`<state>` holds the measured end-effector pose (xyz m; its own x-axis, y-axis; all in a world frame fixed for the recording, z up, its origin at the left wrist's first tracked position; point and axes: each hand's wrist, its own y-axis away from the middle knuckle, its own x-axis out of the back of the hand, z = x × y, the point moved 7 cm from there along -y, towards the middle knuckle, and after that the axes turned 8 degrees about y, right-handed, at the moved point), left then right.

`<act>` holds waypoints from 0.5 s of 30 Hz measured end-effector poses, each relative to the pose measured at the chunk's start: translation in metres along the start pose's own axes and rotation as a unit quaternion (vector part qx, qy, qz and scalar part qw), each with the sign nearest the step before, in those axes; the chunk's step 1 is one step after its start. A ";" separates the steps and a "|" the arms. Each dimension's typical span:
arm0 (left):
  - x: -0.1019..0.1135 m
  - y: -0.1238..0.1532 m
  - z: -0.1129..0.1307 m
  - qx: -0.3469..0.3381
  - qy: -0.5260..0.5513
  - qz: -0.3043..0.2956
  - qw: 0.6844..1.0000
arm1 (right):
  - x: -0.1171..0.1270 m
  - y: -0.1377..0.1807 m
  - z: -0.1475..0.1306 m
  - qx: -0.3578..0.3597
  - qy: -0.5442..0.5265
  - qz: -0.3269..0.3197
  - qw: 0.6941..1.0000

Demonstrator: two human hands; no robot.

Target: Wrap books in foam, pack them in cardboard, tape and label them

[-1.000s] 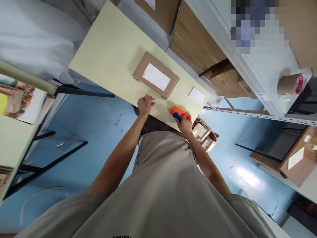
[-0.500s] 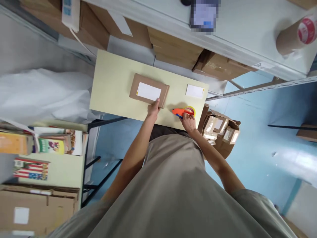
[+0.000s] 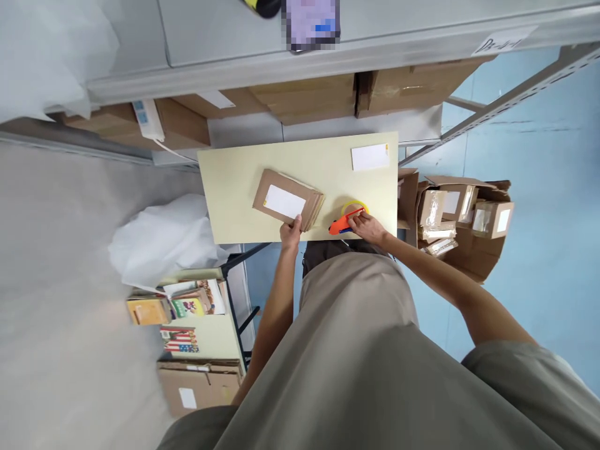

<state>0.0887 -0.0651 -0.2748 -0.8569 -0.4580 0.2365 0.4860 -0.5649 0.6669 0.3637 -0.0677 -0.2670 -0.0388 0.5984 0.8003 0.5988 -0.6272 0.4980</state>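
A flat brown cardboard parcel [image 3: 285, 201] with a white label lies on a pale yellow table [image 3: 234, 200]. My left hand [image 3: 291, 229] grips the parcel's near corner and tilts that edge up. My right hand [image 3: 368, 226] is closed on an orange and blue tape dispenser [image 3: 341, 223] with a yellow tape roll, which rests on the table near its front edge. A loose white label [image 3: 370, 157] lies at the table's far right corner.
An open carton [image 3: 487, 250] of small wrapped boxes stands on the blue floor to the right. Grey metal shelving [image 3: 328, 56] with brown cartons runs behind the table. A white plastic bag [image 3: 164, 240] and a lower table with books [image 3: 187, 306] are to the left.
My left hand moved from the table edge to the parcel and lifted its near corner. The view swung round, so the table now lies square. My right hand stayed on the dispenser.
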 end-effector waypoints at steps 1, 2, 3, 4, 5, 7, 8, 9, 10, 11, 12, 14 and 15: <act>-0.002 0.000 0.000 -0.003 -0.008 0.002 1.000 | 0.001 0.004 0.005 0.004 -0.004 -0.001 1.000; -0.003 0.001 0.000 -0.005 -0.019 0.005 1.000 | 0.002 0.009 0.013 0.004 0.000 -0.003 1.000; -0.004 0.002 0.000 -0.006 -0.030 0.008 1.000 | 0.002 0.014 0.022 0.001 0.008 -0.006 1.000; -0.004 0.002 0.001 -0.006 -0.040 0.008 0.999 | 0.003 0.021 0.032 -0.005 0.018 -0.010 1.000; -0.005 0.002 0.001 -0.007 -0.047 0.005 0.999 | 0.005 0.027 0.045 -0.016 0.028 -0.014 0.999; -0.005 0.003 0.002 -0.013 -0.051 -0.004 0.999 | 0.010 0.038 0.071 -0.041 0.045 -0.017 0.998; -0.005 0.003 0.003 -0.017 -0.052 -0.008 0.998 | 0.014 0.042 0.083 -0.054 0.049 -0.012 0.997; -0.006 0.003 0.004 -0.021 -0.055 -0.011 0.998 | 0.019 0.042 0.093 -0.066 0.049 -0.003 0.997; -0.006 0.003 0.004 -0.024 -0.061 -0.012 0.998 | 0.026 0.040 0.100 -0.077 0.046 0.010 0.996; -0.006 0.003 0.005 -0.027 -0.070 -0.014 0.997 | 0.033 0.033 0.105 -0.088 0.041 0.026 0.995; -0.006 0.002 0.006 -0.028 -0.081 -0.016 0.996 | 0.041 0.023 0.106 -0.097 0.035 0.042 0.994; -0.004 0.001 0.007 -0.030 -0.103 -0.026 0.994 | 0.057 -0.005 0.102 -0.104 0.022 0.071 0.992; -0.003 0.000 0.009 -0.030 -0.113 -0.034 0.993 | 0.064 -0.021 0.097 -0.100 0.014 0.081 0.992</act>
<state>0.0896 -0.0575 -0.2697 -0.9011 -0.2555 0.3503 0.4299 -0.6322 0.6447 0.4261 0.0324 -0.2590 0.0207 0.4682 0.8834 0.4285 -0.8025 0.4153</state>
